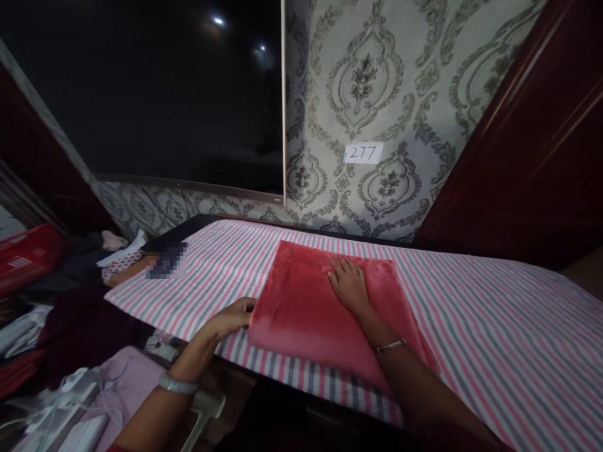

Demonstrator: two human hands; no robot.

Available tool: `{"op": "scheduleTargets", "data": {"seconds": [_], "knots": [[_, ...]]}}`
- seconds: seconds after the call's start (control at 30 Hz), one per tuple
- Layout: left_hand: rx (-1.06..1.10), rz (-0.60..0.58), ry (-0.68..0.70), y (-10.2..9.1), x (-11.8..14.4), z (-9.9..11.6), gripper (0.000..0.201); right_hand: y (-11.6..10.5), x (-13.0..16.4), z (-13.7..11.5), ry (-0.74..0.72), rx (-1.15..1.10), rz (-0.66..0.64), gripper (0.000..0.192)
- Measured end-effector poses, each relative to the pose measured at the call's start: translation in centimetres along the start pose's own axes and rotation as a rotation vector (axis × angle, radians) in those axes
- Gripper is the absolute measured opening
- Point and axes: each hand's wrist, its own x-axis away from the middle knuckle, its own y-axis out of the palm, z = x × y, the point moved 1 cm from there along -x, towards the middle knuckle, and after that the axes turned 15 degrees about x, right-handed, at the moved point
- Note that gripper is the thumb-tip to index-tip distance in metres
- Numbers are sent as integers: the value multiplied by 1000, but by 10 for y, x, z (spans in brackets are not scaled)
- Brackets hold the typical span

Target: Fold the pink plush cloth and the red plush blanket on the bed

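A folded red fleece cloth (301,301) lies on a table covered with a pink, grey and white striped sheet (494,326). My right hand (347,282) rests flat on top of the cloth, fingers spread, a thin bangle on the wrist. My left hand (233,317) sits at the cloth's near left corner, its fingers curled against the folded edge. A pale bangle circles the left wrist.
A large dark screen (155,94) hangs on patterned wallpaper, with a paper label reading 277 (362,152) beside it. Heaped clothes (108,254) and a red crate (28,257) lie at the left. A white iron with its cord (75,408) sits near my left arm.
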Motion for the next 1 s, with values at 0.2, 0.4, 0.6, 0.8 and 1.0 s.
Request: {"op": "scheduleTargets", "data": {"seconds": [0.2, 0.4, 0.6, 0.8, 1.0], "knots": [[17, -147, 66, 0, 6, -6, 40, 0, 0, 1, -7, 25, 6, 50], [-81, -24, 145, 3, 14, -8, 36, 1, -1, 2, -17, 33, 2, 50], [196, 120, 189, -17, 33, -35, 45, -1, 0, 3, -19, 36, -7, 50], [78, 16, 142, -9, 33, -18, 40, -8, -4, 0, 0, 25, -58, 49], [-40, 68, 75, -9, 28, -5, 53, -36, 4, 14, -86, -122, -113, 53]]}}
